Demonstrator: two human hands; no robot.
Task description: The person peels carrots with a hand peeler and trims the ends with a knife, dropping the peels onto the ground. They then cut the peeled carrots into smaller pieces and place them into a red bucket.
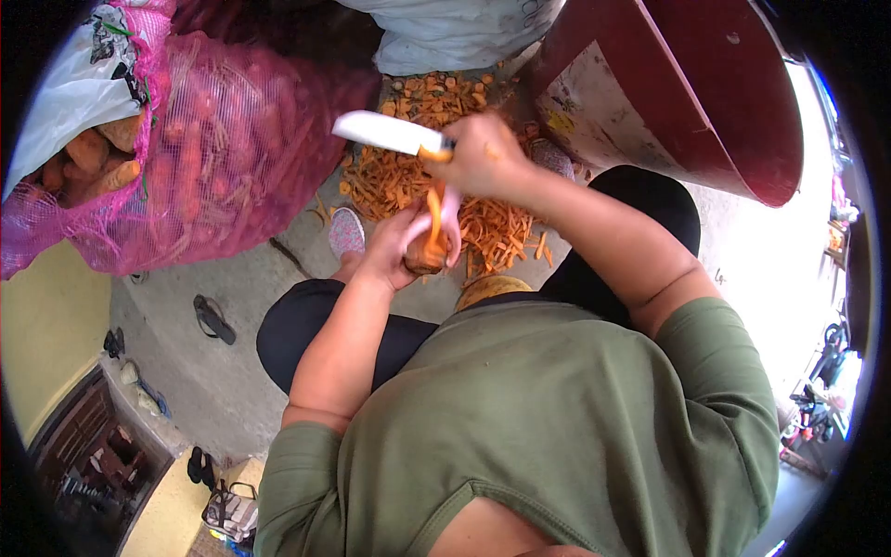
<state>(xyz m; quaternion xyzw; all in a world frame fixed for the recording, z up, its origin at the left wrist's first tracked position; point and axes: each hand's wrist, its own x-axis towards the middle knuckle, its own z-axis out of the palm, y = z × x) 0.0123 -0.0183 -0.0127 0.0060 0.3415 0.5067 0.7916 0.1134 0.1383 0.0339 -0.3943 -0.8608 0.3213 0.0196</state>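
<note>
My left hand is closed around a carrot, which has a dark brown end and bright orange patches. Something pale pink covers part of that hand's fingers. Just above it, my right hand grips a knife; the broad, light blade points left, and an orange piece lies at its base by the fingers. The right hand is slightly blurred, and the handle is mostly hidden in the fist. Below both hands a heap of orange peelings covers the floor.
A pink mesh sack full of carrots stands at left, with more carrots at its opening. A white sack is behind the peelings. At right leans a large red drum. A dark sandal lies on the concrete floor.
</note>
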